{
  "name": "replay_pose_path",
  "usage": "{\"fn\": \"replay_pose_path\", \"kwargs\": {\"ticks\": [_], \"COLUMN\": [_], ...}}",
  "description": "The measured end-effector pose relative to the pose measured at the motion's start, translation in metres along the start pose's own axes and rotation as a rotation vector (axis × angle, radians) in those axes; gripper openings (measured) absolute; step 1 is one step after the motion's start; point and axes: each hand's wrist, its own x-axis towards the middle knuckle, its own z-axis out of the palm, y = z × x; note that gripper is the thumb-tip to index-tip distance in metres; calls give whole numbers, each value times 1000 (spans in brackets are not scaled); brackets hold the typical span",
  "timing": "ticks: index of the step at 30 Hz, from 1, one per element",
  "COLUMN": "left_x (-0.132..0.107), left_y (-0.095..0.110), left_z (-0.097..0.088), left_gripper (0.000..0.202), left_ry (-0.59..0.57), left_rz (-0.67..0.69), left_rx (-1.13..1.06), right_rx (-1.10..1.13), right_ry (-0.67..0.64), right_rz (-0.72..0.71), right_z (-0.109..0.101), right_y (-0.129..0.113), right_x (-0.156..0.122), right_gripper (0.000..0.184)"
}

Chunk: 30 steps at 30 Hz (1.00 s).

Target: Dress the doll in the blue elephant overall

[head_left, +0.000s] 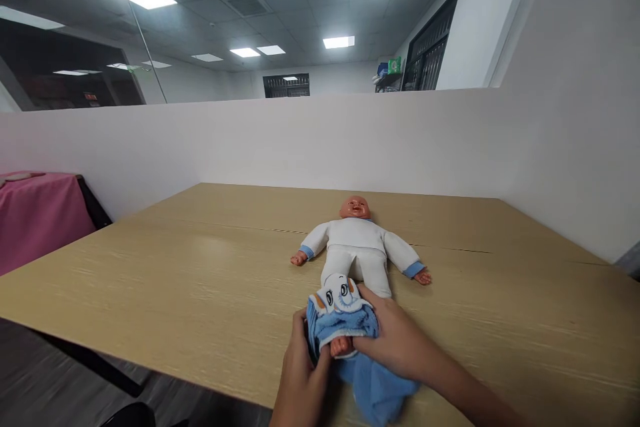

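A baby doll [357,243] in a white suit with blue cuffs lies on its back on the wooden table [175,280], head away from me. A small blue garment [345,327] with a cartoon animal face is bunched around the doll's feet; one bare foot [341,345] pokes out. My left hand [303,373] grips the garment's left edge beside that foot. My right hand [395,340] lies over the garment's right side, fingers curled on the cloth.
White partition walls [300,140] close off the table's far and right sides. A pink-covered surface [35,213] stands at the left beyond the table edge. Dark floor shows below the near-left edge.
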Motion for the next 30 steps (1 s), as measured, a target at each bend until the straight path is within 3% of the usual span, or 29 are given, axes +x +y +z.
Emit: {"fn": "replay_pose_path", "kwargs": {"ticks": [3, 6, 7, 10, 11, 12, 15, 18, 21, 24, 26, 28, 30], "left_x": [16, 32, 37, 48, 51, 52, 54, 54, 62, 82, 103, 127, 151], "left_y": [8, 12, 12, 16, 18, 20, 23, 19, 21, 43, 65, 86, 100], "left_z": [-2, -11, -16, -31, -36, -41, -52, -58, -58, -49, -41, -32, -22], "left_gripper": [45, 41, 44, 52, 52, 51, 47, 61, 71, 62, 54, 47, 40], "left_ry": [55, 4, -21, -90, -110, -135, -249, -351, -291, -202, -325, -571, -819], "left_rz": [48, 48, 50, 40, 28, 13, -19, -20, 34, 134, 219, 314, 308], "left_rx": [-38, -33, -29, -51, -67, -84, -113, -131, -73, 157, 316, 444, 501], "right_rx": [31, -19, -16, 118, 202, 290, 492, 616, 766, 881, 915, 920, 906], "right_ry": [-17, -63, -98, -189, -198, -204, -232, -283, -296, -308, -312, -285, -242], "right_rz": [-65, -111, -114, -61, -41, -37, -71, -38, -20, -23, -24, -45, -66], "right_z": [-6, -18, -24, -40, -45, -48, -51, -47, -43, -41, -41, -42, -43], "right_y": [4, 15, 21, 47, 56, 65, 85, 96, 103, 105, 103, 97, 92], "right_x": [10, 19, 21, 26, 27, 28, 31, 31, 28, 26, 25, 23, 22], "right_gripper": [38, 23, 29, 74, 81, 79, 47, 45, 48, 52, 58, 60, 60]}}
